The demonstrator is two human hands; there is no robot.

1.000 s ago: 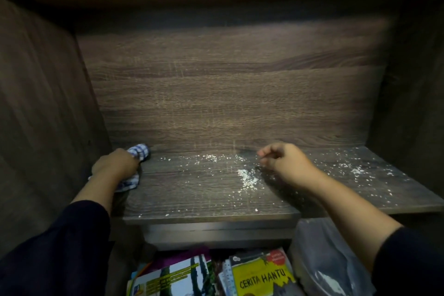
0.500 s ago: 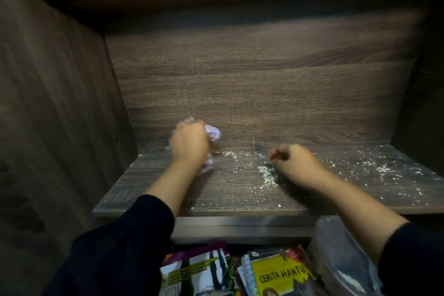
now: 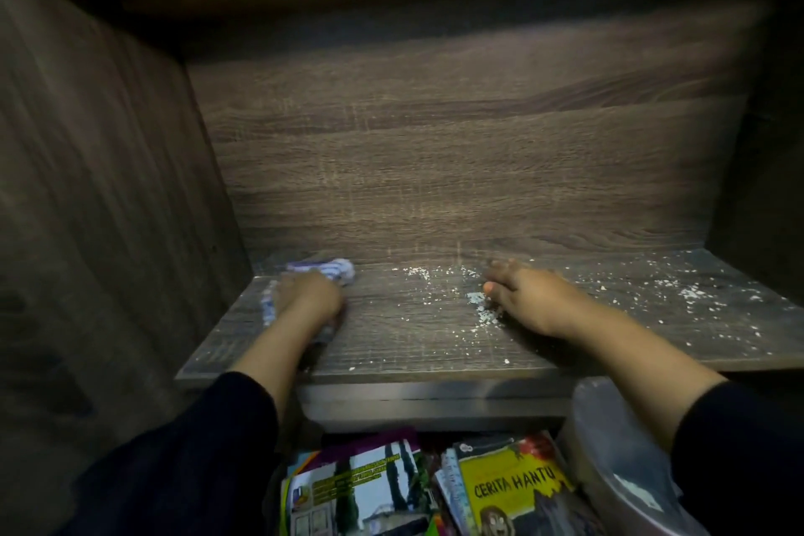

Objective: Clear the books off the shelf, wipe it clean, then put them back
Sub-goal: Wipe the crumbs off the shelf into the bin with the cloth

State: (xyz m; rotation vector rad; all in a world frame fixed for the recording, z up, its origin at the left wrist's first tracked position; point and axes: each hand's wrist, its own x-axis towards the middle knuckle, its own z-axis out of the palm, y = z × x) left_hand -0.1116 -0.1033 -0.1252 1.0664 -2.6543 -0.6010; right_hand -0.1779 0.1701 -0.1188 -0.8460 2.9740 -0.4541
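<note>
Mid-wipe: books [image 3: 435,487] off, left hand [image 3: 309,300] gripping checked cloth [image 3: 337,268], right hand [image 3: 530,296] flat, white crumbs [image 3: 480,309] littering shelf [image 3: 413,344].

Cloth [image 3: 335,270] mostly hidden under blurred left hand [image 3: 306,296], books [image 3: 513,487] cut off by bottom edge

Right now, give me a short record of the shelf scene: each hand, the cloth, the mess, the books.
left hand: grips the checked cloth, at the shelf's left rear
right hand: fingers extended, resting on the shelf board beside the crumbs
crumbs: white bits scattered from the middle to the right end, thickest by the right hand
books: off the shelf, piled below its front edge; a yellow one reads Cerita Hantu
plastic bag: below, under the right forearm
</note>
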